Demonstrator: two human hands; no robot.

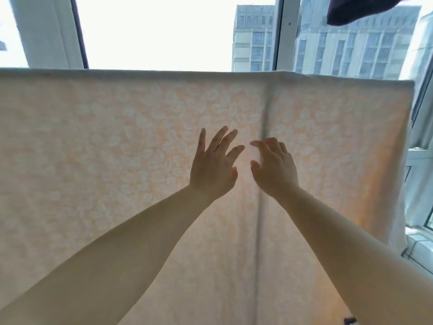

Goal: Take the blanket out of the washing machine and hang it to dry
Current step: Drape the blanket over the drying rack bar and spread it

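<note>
A pale peach blanket (117, 148) with a white leaf pattern hangs spread wide in front of me, its top edge folded over a line or rail that I cannot see. Light from the window shines through it. A vertical crease runs down its right half. My left hand (214, 167) is raised before the blanket with fingers spread and straight. Beside it, my right hand (274, 167) has loosely bent fingers and holds nothing. Whether the fingertips touch the cloth I cannot tell. The washing machine is out of view.
Behind the blanket is a large window (164, 31) with dark frames, and tall buildings (351, 43) stand outside. A dark garment (358, 10) hangs at the top right. A white window sill (419, 242) shows at the right edge.
</note>
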